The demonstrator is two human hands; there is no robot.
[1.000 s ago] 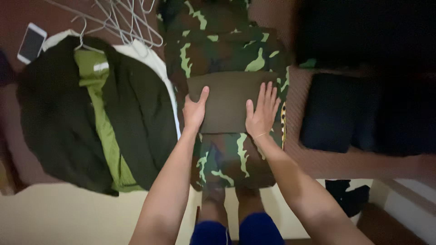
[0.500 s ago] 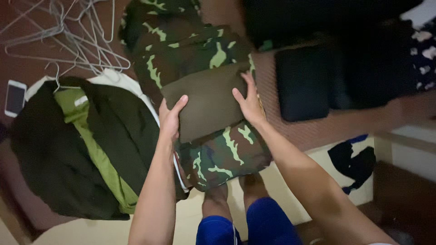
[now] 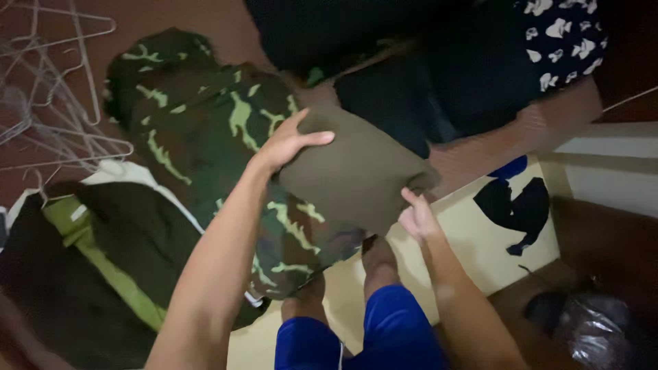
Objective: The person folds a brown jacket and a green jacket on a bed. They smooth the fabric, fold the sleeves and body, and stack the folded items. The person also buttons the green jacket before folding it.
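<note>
Both my hands hold a folded olive-brown garment (image 3: 356, 171), lifted off the camouflage clothing (image 3: 212, 137) that lies spread on the brown surface. My left hand (image 3: 288, 140) grips its upper left edge, thumb on top. My right hand (image 3: 417, 218) holds its lower right corner from beneath. The garment tilts down toward the right.
Wire hangers (image 3: 55, 103) lie at the far left. A dark jacket with a green lining (image 3: 103, 253) sits at lower left. Folded black clothes (image 3: 411, 103) and a dark patterned cloth (image 3: 562, 38) lie at top right. A dark rag (image 3: 514, 209) lies on the pale floor. My knees in blue shorts (image 3: 370, 329) are below.
The folded olive garment went from lying pressed flat on the camouflage pile to being lifted and carried right. The view swung right, and the phone at left left the frame.
</note>
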